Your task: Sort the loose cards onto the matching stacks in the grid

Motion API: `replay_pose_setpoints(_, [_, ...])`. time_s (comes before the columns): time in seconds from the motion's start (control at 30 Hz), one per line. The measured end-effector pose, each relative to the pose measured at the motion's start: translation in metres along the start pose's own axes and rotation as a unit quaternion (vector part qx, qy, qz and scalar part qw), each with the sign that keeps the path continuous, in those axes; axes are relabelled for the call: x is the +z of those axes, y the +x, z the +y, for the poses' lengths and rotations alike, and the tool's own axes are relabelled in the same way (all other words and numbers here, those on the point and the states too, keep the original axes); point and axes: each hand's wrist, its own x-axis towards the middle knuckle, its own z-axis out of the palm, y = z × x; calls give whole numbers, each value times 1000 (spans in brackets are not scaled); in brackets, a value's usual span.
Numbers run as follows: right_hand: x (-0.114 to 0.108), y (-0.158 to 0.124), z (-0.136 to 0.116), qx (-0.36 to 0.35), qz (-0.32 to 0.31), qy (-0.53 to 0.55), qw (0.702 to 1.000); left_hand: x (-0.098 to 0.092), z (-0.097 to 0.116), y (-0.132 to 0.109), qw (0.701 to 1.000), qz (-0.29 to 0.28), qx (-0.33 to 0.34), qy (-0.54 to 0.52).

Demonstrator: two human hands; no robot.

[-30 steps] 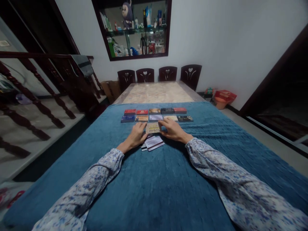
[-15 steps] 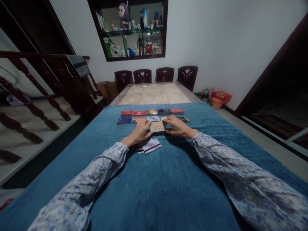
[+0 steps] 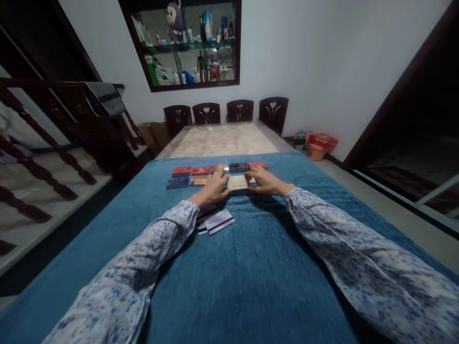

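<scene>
Between my two hands is a pale yellowish card [image 3: 237, 182], possibly a stack. My left hand [image 3: 213, 188] grips its left edge, and my right hand [image 3: 263, 181] grips its right edge. Two rows of card stacks lie around it: a blue stack [image 3: 178, 182] and an orange one [image 3: 198, 180] in the near row. The far row has a red stack [image 3: 181, 170], another red stack [image 3: 201, 170], a gold one [image 3: 220, 168], a black one [image 3: 239, 167] and a red one [image 3: 258, 165]. Nearer me, loose white cards [image 3: 219, 221] overlap below my left wrist. My right hand hides part of the near row.
A blue cloth [image 3: 244, 277] covers the near part of the table, and the bare stone top [image 3: 229, 138] shows beyond. Several dark chairs [image 3: 240, 111] stand at the far end. A railing [image 3: 64, 148] is on the left, an orange bin [image 3: 317, 152] on the right.
The pale card has moved forward between both hands, up to the near row of stacks. The whole view has shifted slightly; the loose white cards stay on the cloth.
</scene>
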Motion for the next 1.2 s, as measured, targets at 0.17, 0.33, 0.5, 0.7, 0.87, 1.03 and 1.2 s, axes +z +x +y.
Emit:
replay_pose_setpoints(0.17, [3,5,19,7,-14,-10,1000,4,-1,14,1000,3,6,3])
replay_pose_setpoints(0.33, [5,11,36,15,-26,-26,999,3,3,29,999,-40,-20,31])
replay_pose_setpoints(0.5, [7,15,51,39,-56,-22,997,0,10,40,996,-71,-38,45])
replay_pose_setpoints(0.7, [11,20,65,46,-95,-16,994,7,13,52,994,-94,-46,45])
replay_pose_setpoints(0.87, [15,22,71,46,-109,-12,993,14,10,58,993,-95,-48,44])
replay_pose_setpoints(1.03, [15,24,72,48,-122,-21,991,17,7,62,993,-102,-39,53])
replay_pose_setpoints(1.2, [11,28,67,42,-147,-16,988,19,3,64,992,-113,-35,45])
